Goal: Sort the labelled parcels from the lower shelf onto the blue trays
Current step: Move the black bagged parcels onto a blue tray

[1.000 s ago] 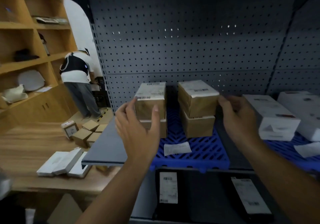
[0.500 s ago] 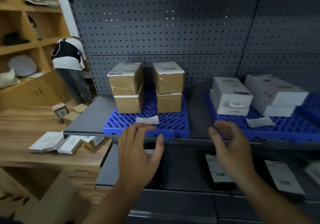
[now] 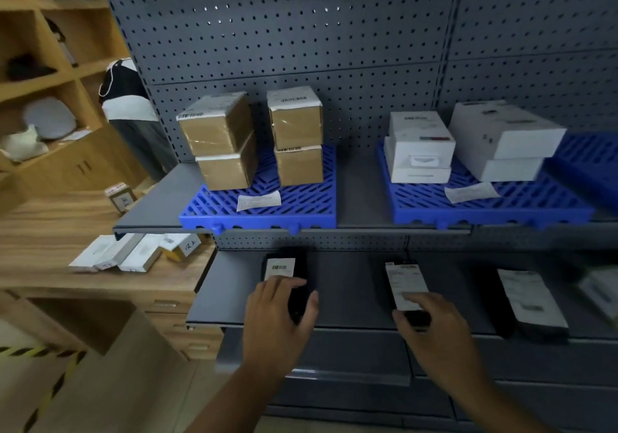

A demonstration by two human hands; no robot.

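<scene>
Left hand spread over leftmost black labelled parcel on lower shelf, not clamped, right hand fingers loose on next black parcel, grip not closed

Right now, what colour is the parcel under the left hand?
Black, with a white barcode label; head view shows the parcel under the left hand.

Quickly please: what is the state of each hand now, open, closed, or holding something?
Left hand: open, fingers resting on the left black parcel, not yet gripping.
Right hand: open, fingers on the middle black parcel, nothing held.
</scene>
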